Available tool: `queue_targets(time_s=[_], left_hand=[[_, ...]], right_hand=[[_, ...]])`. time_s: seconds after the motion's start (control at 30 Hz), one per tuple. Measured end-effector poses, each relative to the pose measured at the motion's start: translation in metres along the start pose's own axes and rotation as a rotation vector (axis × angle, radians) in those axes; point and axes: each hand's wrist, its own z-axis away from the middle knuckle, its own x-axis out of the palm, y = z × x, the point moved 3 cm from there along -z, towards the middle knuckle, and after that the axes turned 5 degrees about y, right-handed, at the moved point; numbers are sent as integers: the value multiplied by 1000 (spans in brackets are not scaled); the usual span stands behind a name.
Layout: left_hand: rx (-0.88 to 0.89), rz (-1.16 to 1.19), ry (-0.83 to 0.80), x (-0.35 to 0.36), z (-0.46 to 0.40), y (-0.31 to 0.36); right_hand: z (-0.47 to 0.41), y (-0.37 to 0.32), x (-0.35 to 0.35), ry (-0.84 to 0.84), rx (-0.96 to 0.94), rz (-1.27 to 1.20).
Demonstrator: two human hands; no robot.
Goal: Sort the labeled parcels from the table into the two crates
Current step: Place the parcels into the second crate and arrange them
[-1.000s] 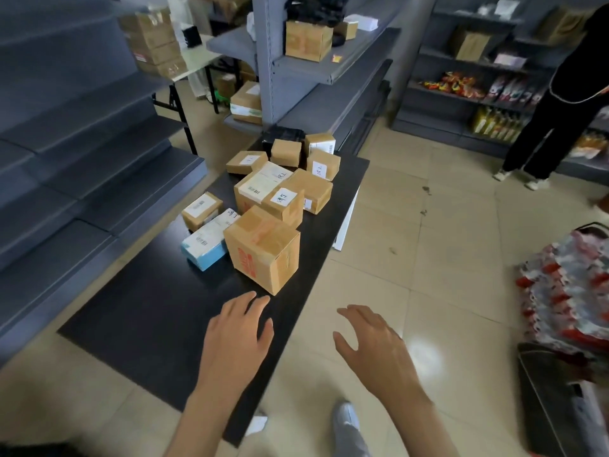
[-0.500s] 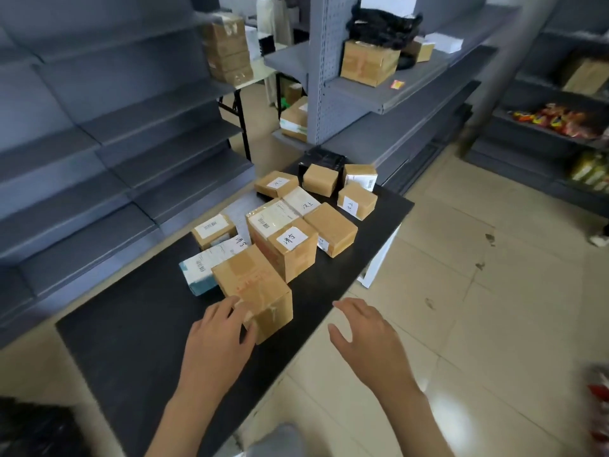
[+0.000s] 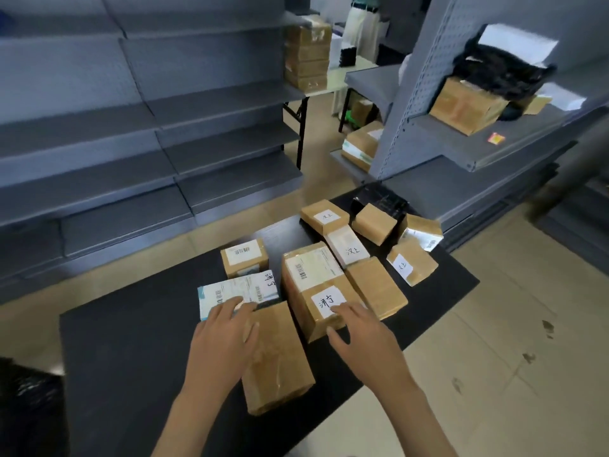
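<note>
A low black table stood on beige floor tiles between grey shelving. Labeled parcels clustered on it. The left hand lay spread on a brown box; the right hand hovered, fingers spread.

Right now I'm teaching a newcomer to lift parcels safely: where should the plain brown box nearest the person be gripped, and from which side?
Probably by its two long side faces, coming down from above. The plain brown box lies flat on the black table, lengthwise away from the person. The left hand already rests along its left edge, while the right side is bare, so the right hand could clamp there.
</note>
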Motion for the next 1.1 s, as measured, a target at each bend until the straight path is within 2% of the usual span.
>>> queue_targets(time_s=[0.2,0.5,0.67,0.8,1.03,1.1], left_hand=[[-167,30,-21,11,-22,-22],[-457,24,-51,33,-41,-33],[-612,18,-7,51,-45,-36],[-694,-12,57,59,-47,-33],[-799,-24,57,69,-46,-20],[-795,-37,55,71,-45,-18]], right_hand=[[-68,-11,14,-55,-143,17],[-191,-22,61,-235,-394,17],[-265,-41,86,-291,-524,-3],[-316,-56,122,-375,-608,86],[-357,-71,192,-627,-609,343],[-356,-72,203,-620,-609,389]])
